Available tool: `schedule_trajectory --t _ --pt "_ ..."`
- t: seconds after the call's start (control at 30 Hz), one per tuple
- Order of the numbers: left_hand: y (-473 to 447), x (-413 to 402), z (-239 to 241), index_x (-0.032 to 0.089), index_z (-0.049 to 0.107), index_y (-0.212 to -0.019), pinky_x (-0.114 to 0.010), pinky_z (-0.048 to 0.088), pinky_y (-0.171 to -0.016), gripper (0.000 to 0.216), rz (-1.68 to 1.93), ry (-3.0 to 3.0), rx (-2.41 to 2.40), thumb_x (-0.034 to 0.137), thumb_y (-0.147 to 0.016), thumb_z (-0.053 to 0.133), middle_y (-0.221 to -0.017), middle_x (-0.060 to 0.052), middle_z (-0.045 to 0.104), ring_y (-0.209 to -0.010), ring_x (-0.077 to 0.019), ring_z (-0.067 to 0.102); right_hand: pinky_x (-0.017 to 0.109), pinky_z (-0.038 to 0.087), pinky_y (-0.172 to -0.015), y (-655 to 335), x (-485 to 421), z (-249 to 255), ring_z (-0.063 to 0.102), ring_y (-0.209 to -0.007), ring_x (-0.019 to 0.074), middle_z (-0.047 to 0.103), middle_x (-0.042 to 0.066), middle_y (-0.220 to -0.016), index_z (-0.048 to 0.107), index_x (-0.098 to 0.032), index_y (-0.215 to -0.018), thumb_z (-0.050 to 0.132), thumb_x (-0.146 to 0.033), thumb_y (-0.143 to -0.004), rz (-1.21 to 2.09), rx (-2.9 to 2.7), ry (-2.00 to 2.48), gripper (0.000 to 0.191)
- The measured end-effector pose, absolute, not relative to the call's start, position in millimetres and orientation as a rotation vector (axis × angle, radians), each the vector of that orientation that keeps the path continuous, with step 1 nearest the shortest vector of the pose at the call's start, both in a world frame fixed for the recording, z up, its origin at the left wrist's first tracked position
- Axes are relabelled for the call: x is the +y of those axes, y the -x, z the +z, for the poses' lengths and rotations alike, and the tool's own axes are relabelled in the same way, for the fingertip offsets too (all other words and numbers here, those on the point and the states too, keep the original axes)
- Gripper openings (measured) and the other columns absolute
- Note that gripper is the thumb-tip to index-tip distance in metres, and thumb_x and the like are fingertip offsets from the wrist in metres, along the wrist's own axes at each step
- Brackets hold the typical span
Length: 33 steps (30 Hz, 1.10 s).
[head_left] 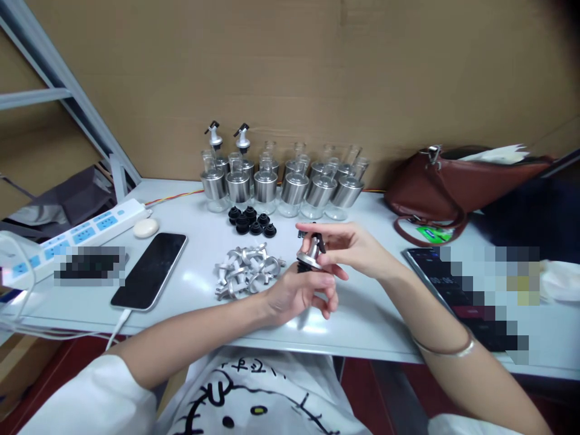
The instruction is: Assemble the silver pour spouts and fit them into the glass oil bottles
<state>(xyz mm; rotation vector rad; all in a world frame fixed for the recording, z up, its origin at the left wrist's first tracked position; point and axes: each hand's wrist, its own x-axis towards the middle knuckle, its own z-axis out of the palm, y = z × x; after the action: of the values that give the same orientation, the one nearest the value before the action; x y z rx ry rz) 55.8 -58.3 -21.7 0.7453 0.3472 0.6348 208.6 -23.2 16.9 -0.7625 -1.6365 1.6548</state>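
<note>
Pourer [312, 254], steel with black parts, is held clear of the table [362, 320], just right of the pile [247, 272] of loose steel spouts. Left hand [296, 296] comes in low, right of the pile, its fingers curled closed about the pourer's lower end. Right hand [351, 248] lies further right of the pile, at the pourer's upper end, with thumb and first fingers pinched on the black top and the other fingers loosely bent. Both hands are in contact with the pourer; neither touches the pile. A thin bangle [448, 350] sits on the right forearm.

Just behind the pile lies a small cluster of black stoppers [251, 220]. Further behind the pile, glass bottles [281, 187] with steel sleeves stand in rows against the cardboard wall [317, 72]. Two at the left end carry fitted heads with black levers; the others stand open-necked.

Left of the pile a dark phone [149, 269] lies face up, a cable plugged in at its near end. Further left of the pile a white power strip [86, 226] runs slantwise, a pale oval object [145, 228] beside its end. Well right of the pile and further back, a brown bag [453, 181] lies slumped on the table.

Whether the pourer's lower end bears a stopper cannot be told, as the left fingers cover it.
</note>
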Motion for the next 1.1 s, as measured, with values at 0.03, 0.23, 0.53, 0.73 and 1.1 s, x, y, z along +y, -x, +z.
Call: schedule_trajectory --t 0.03,0.23,0.53,0.73,1.1 --pt "-55.5 -58.0 -21.5 0.012 0.060 -0.083 -0.024 0.036 -0.046 0.041 0.632 -0.728 0.335 0.043 -0.059 0.072 -0.058 0.004 0.051 -0.051 -0.0098 0.052 0.016 0.042 -0.034 -209.8 -22.5 16.7 0.053 -0.046 0.0049 0.069 0.001 -0.084 0.064 -0.025 -0.118 0.076 -0.022 -0.070 1.625 -1.662 0.755 0.050" --pt "-56.2 -55.6 -16.4 0.012 0.058 -0.074 -0.025 0.037 -0.046 0.058 0.642 -0.772 0.424 0.070 -0.068 0.056 -0.050 0.005 0.048 -0.043 -0.0103 0.050 0.020 0.048 -0.047 -206.6 -23.2 10.0 0.059 -0.056 0.0094 0.068 0.002 -0.079 0.063 -0.023 -0.119 0.070 -0.038 -0.076 1.280 -1.818 0.803 0.046" --pt "-59.9 -54.7 -21.3 0.020 0.030 -0.051 -0.023 0.031 -0.044 0.057 0.806 -1.019 0.655 0.069 -0.075 0.048 -0.035 0.010 0.030 -0.032 -0.0041 0.037 0.030 0.050 -0.075 -207.9 -13.5 -8.7 0.065 -0.081 0.0183 0.070 0.008 -0.091 0.058 -0.020 -0.118 0.039 -0.048 -0.093 0.193 -2.256 0.851 0.042" --pt "-60.6 -59.1 -18.9 0.021 0.030 -0.050 -0.024 0.031 -0.046 0.059 0.750 -1.110 0.597 0.073 -0.071 0.049 -0.036 0.009 0.031 -0.035 -0.0043 0.038 0.031 0.043 -0.064 -208.7 -12.8 -8.8 0.056 -0.065 0.0190 0.064 0.009 -0.073 0.061 -0.015 -0.098 0.019 -0.052 -0.096 -0.218 -2.267 0.706 0.056" --pt "-59.8 -59.7 -20.1 0.021 0.032 -0.048 -0.023 0.035 -0.049 0.042 0.673 -1.284 0.596 0.046 -0.081 0.043 -0.036 0.007 0.036 -0.039 -0.0062 0.041 0.030 0.038 -0.057 -208.7 -18.5 -7.9 0.050 -0.053 0.0168 0.058 0.005 -0.060 0.061 -0.017 -0.089 0.025 -0.043 -0.096 -0.317 -2.199 0.585 0.045"
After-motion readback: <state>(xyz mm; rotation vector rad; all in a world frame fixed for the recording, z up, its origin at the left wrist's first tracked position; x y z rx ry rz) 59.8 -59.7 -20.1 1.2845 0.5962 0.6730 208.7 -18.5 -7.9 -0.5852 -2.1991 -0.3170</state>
